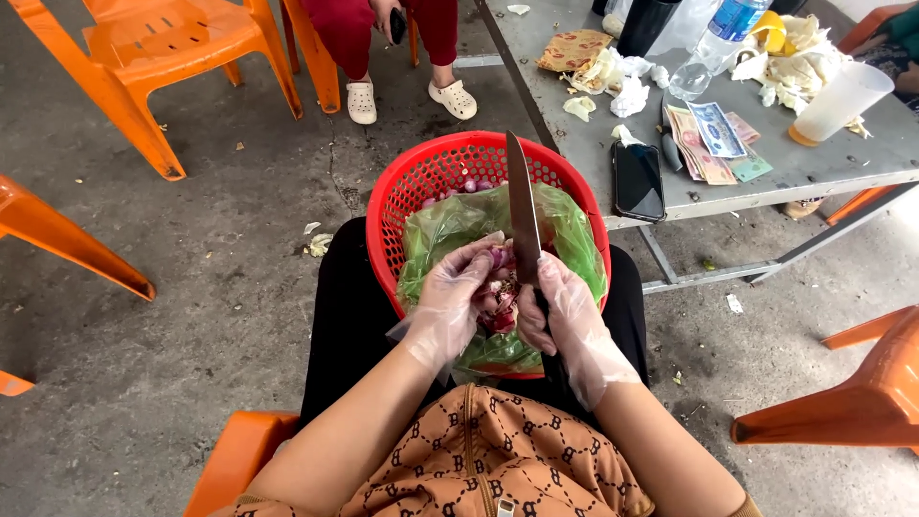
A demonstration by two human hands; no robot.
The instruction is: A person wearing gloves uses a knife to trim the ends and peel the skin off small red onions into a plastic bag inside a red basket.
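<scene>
A red plastic basket [402, 191] rests on my lap, lined with a green plastic bag [450, 225] holding small purple shallots [469, 185]. Both my hands wear clear plastic gloves. My left hand [455, 297] pinches a small purple shallot [497, 258] over the bag. My right hand [565, 311] grips the handle of a long kitchen knife [523, 206], its blade pointing up and away over the basket, right beside the shallot. Peelings lie under my hands.
A grey metal table [814, 163] at right holds a black phone [638, 180], banknotes [713, 139], a plastic cup [842, 101], a water bottle [723, 33] and peel scraps. Orange plastic chairs [172, 48] stand around. A seated person's feet in white clogs [407, 99] are ahead.
</scene>
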